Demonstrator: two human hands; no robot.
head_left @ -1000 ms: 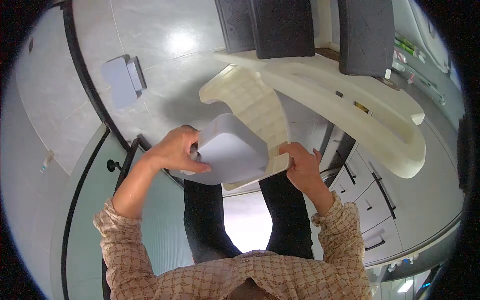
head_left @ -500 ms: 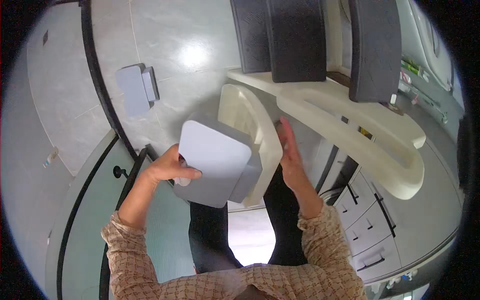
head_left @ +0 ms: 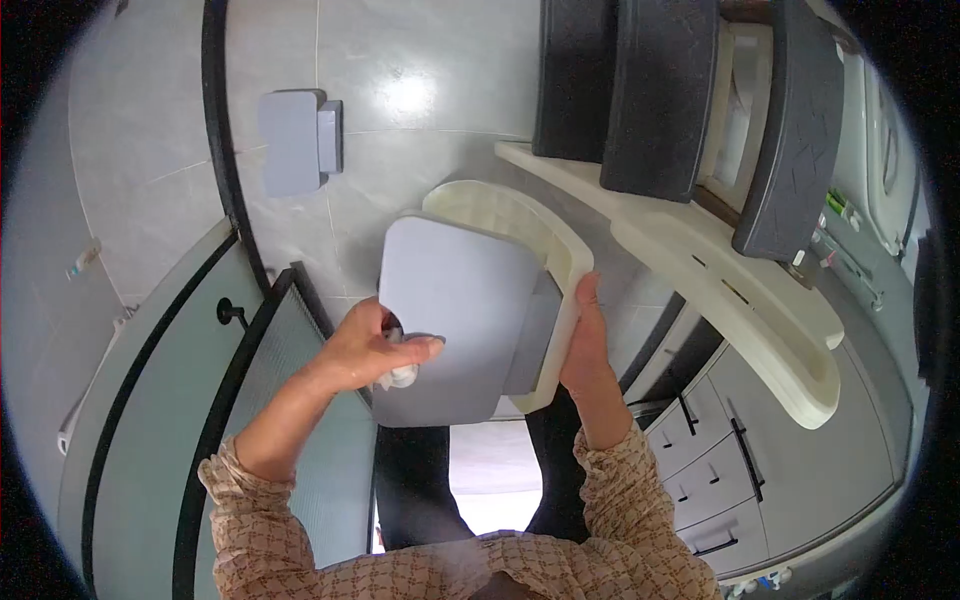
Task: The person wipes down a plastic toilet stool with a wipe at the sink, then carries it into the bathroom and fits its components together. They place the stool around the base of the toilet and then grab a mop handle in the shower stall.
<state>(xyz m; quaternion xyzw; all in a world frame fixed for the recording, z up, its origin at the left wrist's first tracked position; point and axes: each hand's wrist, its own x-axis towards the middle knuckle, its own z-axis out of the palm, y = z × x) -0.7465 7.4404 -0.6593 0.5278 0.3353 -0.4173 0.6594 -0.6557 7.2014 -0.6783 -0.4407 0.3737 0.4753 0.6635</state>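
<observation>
My left hand [head_left: 365, 348] is closed on the left side of a grey plastic piece [head_left: 460, 290], its thumb on the face, with a crumpled white cloth [head_left: 402, 374] bunched in the same hand. Behind the grey piece and to its right is a curved cream plastic part [head_left: 572, 250]. My right hand [head_left: 590, 345] grips that part's right edge; most of its fingers are hidden behind it. The grey piece overlaps the cream part, and whether they are joined I cannot tell.
A second grey piece [head_left: 292, 143] lies on the tiled floor at upper left. At upper right stands a cream frame [head_left: 740, 285] with dark steps [head_left: 660, 95]. A glass door [head_left: 240, 440] is at left, white drawers [head_left: 715, 480] at right.
The grey piece and cream part have turned, so the grey piece's flat face now points up toward me. My right hand let go of the cream part's corner and now holds its outer side.
</observation>
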